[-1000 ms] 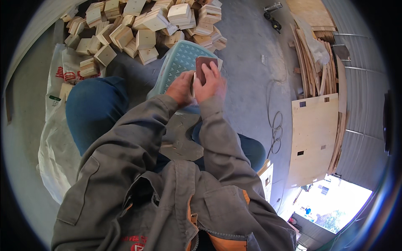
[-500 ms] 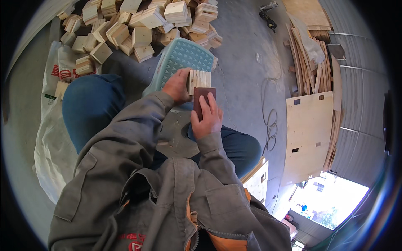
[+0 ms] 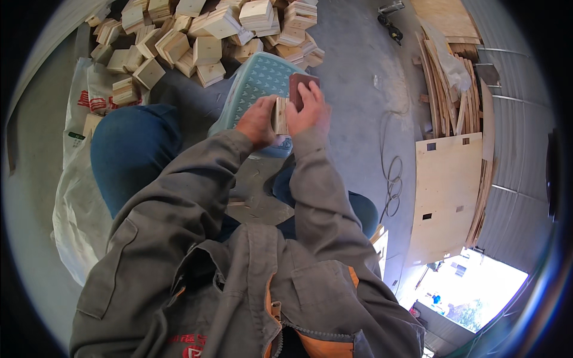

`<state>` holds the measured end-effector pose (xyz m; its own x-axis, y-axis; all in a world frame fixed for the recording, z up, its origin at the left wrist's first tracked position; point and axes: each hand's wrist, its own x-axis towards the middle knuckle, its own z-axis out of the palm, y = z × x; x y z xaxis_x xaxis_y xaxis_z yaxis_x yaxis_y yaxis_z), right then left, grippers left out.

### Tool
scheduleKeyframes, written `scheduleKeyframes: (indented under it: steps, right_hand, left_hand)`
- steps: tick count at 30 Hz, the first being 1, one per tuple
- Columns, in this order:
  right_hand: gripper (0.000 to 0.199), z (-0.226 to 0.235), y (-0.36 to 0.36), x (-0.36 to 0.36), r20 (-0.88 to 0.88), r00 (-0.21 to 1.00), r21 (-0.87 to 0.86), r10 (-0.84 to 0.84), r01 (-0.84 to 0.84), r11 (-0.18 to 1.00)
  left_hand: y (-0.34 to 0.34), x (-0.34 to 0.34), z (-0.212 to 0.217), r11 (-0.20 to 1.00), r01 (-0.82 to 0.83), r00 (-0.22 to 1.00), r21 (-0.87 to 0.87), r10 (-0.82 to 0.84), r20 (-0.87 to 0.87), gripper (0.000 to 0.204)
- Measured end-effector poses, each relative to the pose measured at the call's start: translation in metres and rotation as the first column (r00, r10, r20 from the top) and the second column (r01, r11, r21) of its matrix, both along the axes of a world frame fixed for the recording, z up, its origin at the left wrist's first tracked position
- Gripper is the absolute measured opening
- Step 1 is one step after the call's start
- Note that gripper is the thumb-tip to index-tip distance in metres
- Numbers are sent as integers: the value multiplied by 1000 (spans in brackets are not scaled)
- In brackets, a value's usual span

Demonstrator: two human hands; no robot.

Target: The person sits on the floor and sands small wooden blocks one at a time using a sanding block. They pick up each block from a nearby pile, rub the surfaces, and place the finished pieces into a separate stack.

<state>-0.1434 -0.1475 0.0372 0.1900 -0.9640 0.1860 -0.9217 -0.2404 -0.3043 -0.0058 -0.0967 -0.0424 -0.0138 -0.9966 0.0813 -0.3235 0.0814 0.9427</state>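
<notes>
Between my knees my left hand grips a layered plywood block by its left side, over a pale blue-green plastic stool. My right hand has its fingers on a reddish-brown sanding block. That sanding block is tilted and reaches past the far end of the plywood block. Part of the plywood block is hidden behind my right hand, so I cannot tell exactly where the two touch.
Beyond the stool lies a heap of plywood blocks. White plastic sheeting spreads at my left. To the right are a loose cable, a cut plywood panel and stacked boards. A dark tool rests on the floor farther off.
My right hand has pushed the sanding block away from me, from the near end of the plywood block toward its far end. My left hand has stayed nearly in place.
</notes>
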Motion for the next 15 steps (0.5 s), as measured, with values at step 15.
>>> scheduleKeyframes:
  steps: [15]
  right_hand:
    - [60, 2, 137, -45, 24, 990, -65, 137, -135, 989]
  left_hand:
    - [-1, -3, -9, 996, -29, 999, -87, 31, 19, 91]
